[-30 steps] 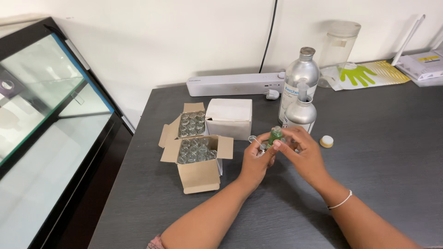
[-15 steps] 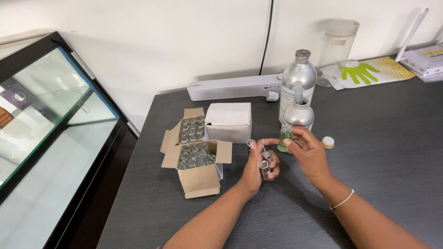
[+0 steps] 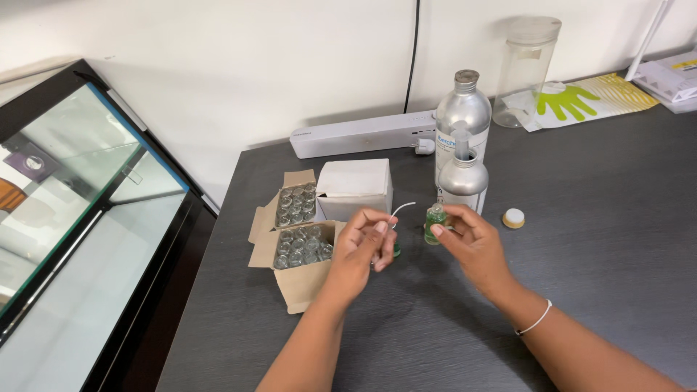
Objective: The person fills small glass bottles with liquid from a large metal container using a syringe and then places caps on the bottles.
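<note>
1. The right hand [image 3: 472, 243] pinches a small green vial [image 3: 435, 215] between thumb and fingertips, upright just above the table [image 3: 602, 276].
2. The vial is clear glass, filled with green liquid, its top open.
3. Just left of it, the left hand [image 3: 363, 250] is curled around a pump cap with a thin white tube [image 3: 401, 208] arching up toward the vial; a second green vial [image 3: 396, 247] peeks out behind these fingers.
4. Right behind the grip stand two silver bottles [image 3: 462, 156].
5. Right of the grip lies a small round cap [image 3: 513, 218].
6. Farther left, open cartons [image 3: 298, 232] of empty vials and a white box [image 3: 354, 187].
</note>
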